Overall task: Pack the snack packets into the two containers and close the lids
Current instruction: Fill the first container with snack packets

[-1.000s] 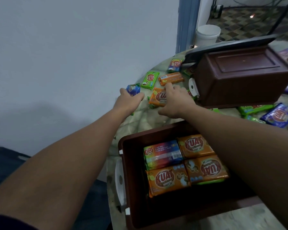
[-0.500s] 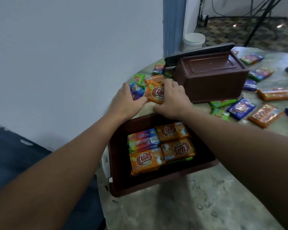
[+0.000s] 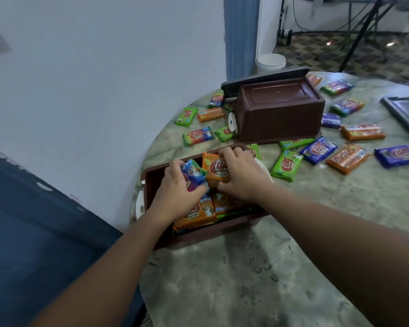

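Snack packets already fill the near open brown container [image 3: 151,182] on the counter [image 3: 246,279]. Above them the left hand [image 3: 177,194] has its fingers curled round a blue packet [image 3: 193,175], and the right hand [image 3: 240,178] pinches an orange packet [image 3: 216,169]. Dropped on edge, either could ride high and block the lid. Farther off, the overturned second container [image 3: 279,114] still needs righting, with many loose packets [image 3: 286,165] around it.

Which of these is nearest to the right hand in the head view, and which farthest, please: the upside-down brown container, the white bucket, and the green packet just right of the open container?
1. Green packet, on the table just right of the right hand.
2. Upside-down brown container, beyond the hand, mid-table.
3. White bucket, on the floor past the table's far edge.
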### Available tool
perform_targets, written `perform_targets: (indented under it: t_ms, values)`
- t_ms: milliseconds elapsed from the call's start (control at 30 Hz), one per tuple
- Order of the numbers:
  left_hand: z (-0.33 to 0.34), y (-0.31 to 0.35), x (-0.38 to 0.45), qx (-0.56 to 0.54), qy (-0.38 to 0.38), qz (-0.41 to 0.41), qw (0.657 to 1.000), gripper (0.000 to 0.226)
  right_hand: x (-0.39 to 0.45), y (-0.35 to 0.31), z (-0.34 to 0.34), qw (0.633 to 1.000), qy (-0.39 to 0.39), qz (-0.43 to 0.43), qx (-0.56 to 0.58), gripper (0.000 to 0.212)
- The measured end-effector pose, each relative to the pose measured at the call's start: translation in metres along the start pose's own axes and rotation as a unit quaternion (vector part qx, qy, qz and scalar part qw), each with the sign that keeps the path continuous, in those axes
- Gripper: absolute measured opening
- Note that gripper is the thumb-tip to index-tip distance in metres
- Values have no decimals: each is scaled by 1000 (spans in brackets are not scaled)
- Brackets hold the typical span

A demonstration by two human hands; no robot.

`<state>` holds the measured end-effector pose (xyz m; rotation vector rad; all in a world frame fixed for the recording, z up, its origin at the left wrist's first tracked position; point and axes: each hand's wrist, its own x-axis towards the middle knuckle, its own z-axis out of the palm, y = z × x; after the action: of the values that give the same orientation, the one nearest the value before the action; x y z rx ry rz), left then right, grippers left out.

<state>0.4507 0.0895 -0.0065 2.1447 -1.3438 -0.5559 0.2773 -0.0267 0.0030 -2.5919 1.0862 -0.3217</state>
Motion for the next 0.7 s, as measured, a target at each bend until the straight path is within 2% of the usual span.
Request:
perform_targets:
  t_ms: [167, 433, 600, 700]
  values:
    - [9, -13, -15, 70, -47, 24, 996, 69, -15, 9, 3, 990, -58, -78, -106, 80]
    - [12, -19, -25, 105, -93, 33, 990, 71, -16, 14, 5, 972, -106, -100, -182, 91]
    - [15, -18, -27, 153, -67, 33, 985, 70, -14, 12, 4, 967, -119, -106, -201, 91]
    - [15, -19, -27, 142, -58, 29, 988, 69, -15, 11, 3, 966, -128, -105, -200, 90]
